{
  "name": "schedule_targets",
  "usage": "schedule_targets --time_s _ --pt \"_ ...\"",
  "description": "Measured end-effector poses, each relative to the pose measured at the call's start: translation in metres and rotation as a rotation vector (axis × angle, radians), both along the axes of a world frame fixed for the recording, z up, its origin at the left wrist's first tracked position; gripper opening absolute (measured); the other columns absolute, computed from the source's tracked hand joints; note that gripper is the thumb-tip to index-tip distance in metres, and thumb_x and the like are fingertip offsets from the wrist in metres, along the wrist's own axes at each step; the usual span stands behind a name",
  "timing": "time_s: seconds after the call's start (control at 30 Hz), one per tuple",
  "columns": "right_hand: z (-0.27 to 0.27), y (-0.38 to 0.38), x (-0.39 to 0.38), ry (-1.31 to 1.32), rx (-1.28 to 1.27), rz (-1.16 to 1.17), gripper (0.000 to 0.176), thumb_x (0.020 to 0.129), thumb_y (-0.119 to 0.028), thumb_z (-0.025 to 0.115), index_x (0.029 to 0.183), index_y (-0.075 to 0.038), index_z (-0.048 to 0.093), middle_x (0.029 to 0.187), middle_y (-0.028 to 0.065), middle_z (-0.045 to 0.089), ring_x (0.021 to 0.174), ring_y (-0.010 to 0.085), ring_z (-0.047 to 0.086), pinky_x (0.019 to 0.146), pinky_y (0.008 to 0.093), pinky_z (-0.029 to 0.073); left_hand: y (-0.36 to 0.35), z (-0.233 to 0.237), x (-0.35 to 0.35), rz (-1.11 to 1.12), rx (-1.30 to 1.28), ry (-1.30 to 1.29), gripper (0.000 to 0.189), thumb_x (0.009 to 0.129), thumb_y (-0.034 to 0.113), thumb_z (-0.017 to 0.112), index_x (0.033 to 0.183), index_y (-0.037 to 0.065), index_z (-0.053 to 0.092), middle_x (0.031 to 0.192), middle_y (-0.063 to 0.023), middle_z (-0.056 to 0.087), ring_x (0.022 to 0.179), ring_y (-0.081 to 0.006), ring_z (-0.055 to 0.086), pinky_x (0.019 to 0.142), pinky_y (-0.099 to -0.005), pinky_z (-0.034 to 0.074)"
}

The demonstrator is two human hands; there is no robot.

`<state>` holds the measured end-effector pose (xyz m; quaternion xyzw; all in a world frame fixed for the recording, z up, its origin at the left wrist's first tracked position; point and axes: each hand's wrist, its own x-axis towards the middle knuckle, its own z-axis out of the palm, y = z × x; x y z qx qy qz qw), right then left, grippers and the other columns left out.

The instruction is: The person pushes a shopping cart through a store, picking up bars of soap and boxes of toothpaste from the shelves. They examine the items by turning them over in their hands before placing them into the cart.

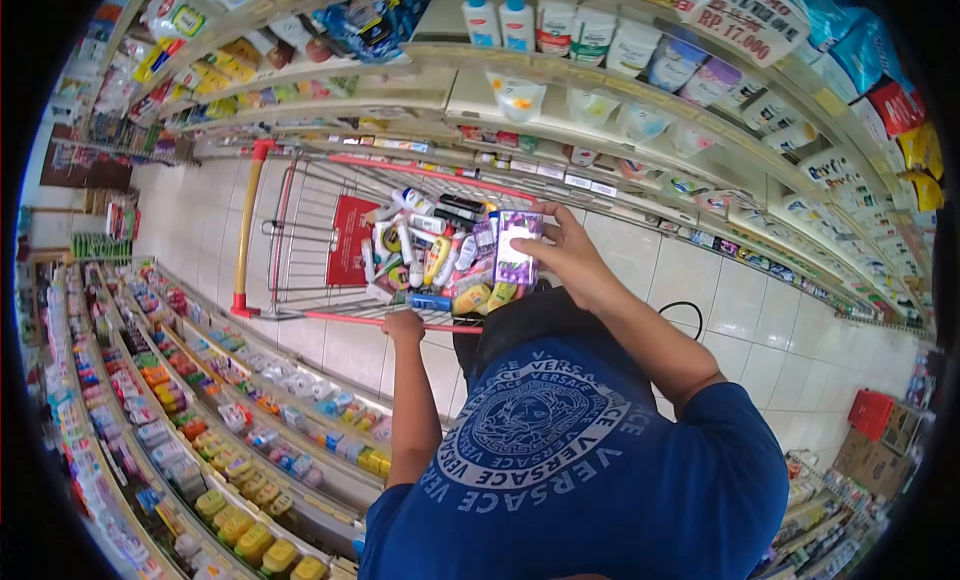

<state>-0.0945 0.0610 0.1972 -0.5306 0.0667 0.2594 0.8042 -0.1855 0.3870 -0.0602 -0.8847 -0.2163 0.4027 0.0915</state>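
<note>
My right hand [562, 242] grips a purple-and-white pack [517, 265] with a floral print, thumb on its front face. The pack is above the near end of a metal shopping cart [300, 313] with red rims. Closed around the cart's red side rim is my left hand [403, 326]. Inside the cart lies a heap of bottles, tubes and packs, among them a blue can [430, 302], a yellow bottle [437, 260] and dark bottles [460, 205]. The fingers behind the purple pack are partly hidden.
Shelves of pouches and white bottles [482, 22] run along the far side, with a promo price sign [745, 20]. Another shelf row [235, 460] of colourful goods stands at the left. Pale floor tiles [720, 290] lie between them. Cardboard boxes [868, 465] stand at the right.
</note>
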Motion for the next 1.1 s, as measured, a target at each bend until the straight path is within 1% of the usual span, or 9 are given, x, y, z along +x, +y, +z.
schedule_targets --time_s 0.03,0.2,0.37,0.47,0.5,0.6,0.7,0.87,1.1 --pt "-0.011 0.001 0.006 0.006 -0.142 0.039 0.056 0.078 -0.016 0.067 0.123 -0.008 0.035 0.110 0.0105 0.052 0.098 0.0180 0.055 0.076 0.0321 0.048 -0.003 0.004 0.004 -0.007 0.008 0.010 0.025 0.078 0.027 0.061 0.102 0.034 0.064 0.116 0.0024 0.058 0.115 -0.0254 0.046 0.081 -0.0446 0.045" --pt "-0.076 0.015 0.029 0.008 -0.358 0.118 0.056 0.074 -0.019 0.071 0.118 0.000 0.043 0.099 0.0121 0.058 0.086 0.0166 0.057 0.072 0.0283 0.046 -0.012 0.018 0.007 -0.026 0.010 -0.008 0.030 0.077 0.029 0.062 0.105 0.018 0.064 0.113 -0.0029 0.059 0.113 -0.0246 0.046 0.078 -0.0439 0.046" --pt "-0.184 0.037 0.046 -0.022 -0.330 0.161 0.050 0.072 -0.017 0.072 0.111 0.004 0.049 0.091 0.0116 0.060 0.081 0.0172 0.059 0.067 0.0279 0.048 -0.015 0.018 0.006 -0.018 0.026 -0.036 0.029 0.076 0.028 0.062 0.102 0.017 0.065 0.109 -0.0048 0.060 0.111 -0.0251 0.048 0.074 -0.0430 0.047" --pt "-0.270 0.052 0.057 -0.188 -0.741 0.304 0.057 0.065 -0.021 0.076 0.108 0.007 0.050 0.092 0.0160 0.059 0.082 0.0202 0.060 0.067 0.0294 0.049 -0.013 0.013 0.002 -0.061 0.039 -0.111 0.022 0.077 0.025 0.060 0.096 0.015 0.065 0.101 -0.0034 0.063 0.105 -0.0239 0.051 0.069 -0.0421 0.048" --pt "-0.285 0.058 0.056 -0.188 -0.738 0.314 0.057 0.065 -0.021 0.076 0.108 0.007 0.050 0.092 0.0160 0.059 0.082 0.0202 0.060 0.067 0.0294 0.049 -0.013 0.012 0.000 -0.053 0.041 -0.107 0.022 0.077 0.025 0.060 0.096 0.015 0.065 0.101 -0.0034 0.063 0.105 -0.0239 0.051 0.069 -0.0421 0.048" --pt "-0.303 0.074 0.058 -0.236 -0.984 0.323 0.070 0.054 -0.029 0.081 0.107 0.004 0.050 0.103 0.0218 0.056 0.093 0.0298 0.058 0.080 0.0356 0.046 -0.016 0.014 0.001 -0.077 0.073 -0.141 0.020 0.078 0.022 0.056 0.093 0.015 0.066 0.096 -0.0034 0.064 0.102 -0.0229 0.052 0.067 -0.0420 0.047" --pt "-0.330 0.094 0.061 -0.130 -1.032 0.416 0.071 0.055 -0.030 0.081 0.108 0.003 0.048 0.103 0.0217 0.056 0.098 0.0318 0.055 0.085 0.0367 0.043 -0.014 0.012 -0.001 -0.079 0.056 -0.173 0.018 0.078 0.022 0.056 0.091 0.015 0.066 0.092 -0.0032 0.065 0.100 -0.0227 0.052 0.066 -0.0426 0.046" --pt "-0.371 0.115 0.051 -0.172 -0.996 0.422 0.064 0.060 -0.028 0.078 0.108 0.000 0.046 0.099 0.0213 0.058 0.092 0.0310 0.059 0.077 0.0377 0.047 -0.014 0.005 -0.006 -0.072 0.096 -0.227 0.015 0.077 0.019 0.055 0.082 0.016 0.068 0.088 -0.0032 0.067 0.097 -0.0253 0.054 0.069 -0.0446 0.046" --pt "-0.354 0.090 0.036 -0.164 -1.042 0.522 0.051 0.067 -0.021 0.071 0.107 0.001 0.049 0.093 0.0184 0.060 0.089 0.0291 0.059 0.074 0.0369 0.048 -0.010 0.005 -0.013 -0.061 0.034 -0.185 0.018 0.078 0.021 0.054 0.086 0.014 0.068 0.091 -0.0034 0.066 0.105 -0.0258 0.051 0.072 -0.0473 0.046"
